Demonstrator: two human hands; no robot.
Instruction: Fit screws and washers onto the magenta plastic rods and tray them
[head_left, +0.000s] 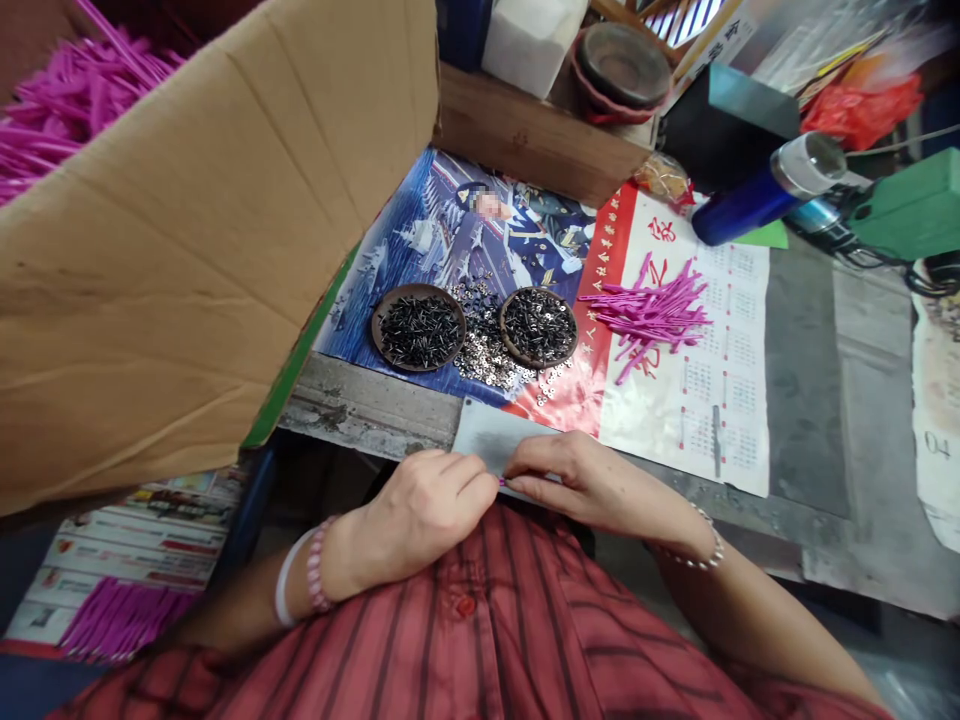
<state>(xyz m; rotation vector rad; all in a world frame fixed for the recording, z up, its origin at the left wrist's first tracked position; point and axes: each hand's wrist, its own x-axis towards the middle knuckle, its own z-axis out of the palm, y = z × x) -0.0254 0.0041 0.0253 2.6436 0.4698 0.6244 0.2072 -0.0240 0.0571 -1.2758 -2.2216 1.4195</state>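
Observation:
My left hand (439, 505) is closed in a fist in front of my shirt. Only the small end of a pink plastic stick (502, 482) shows between its fingertips. My right hand (574, 480) meets it from the other side, thumb and fingers curled together at that end; anything pinched there is hidden. Beneath the hands lies a grey plate (480, 430) at the bench edge. Beyond it stand a round dish of thin dark metal pins (420, 330) and a dish of small dark metal rings (538, 326). Small shiny metal pieces (487, 350) lie loose between them.
A pile of pink sticks (660, 312) lies on a calendar poster (742, 390). At left stands a large cardboard box (225, 230) with many more inside; a further bundle (127, 620) lies below. A blue flask (757, 195) and a wooden board (532, 135) bound the back.

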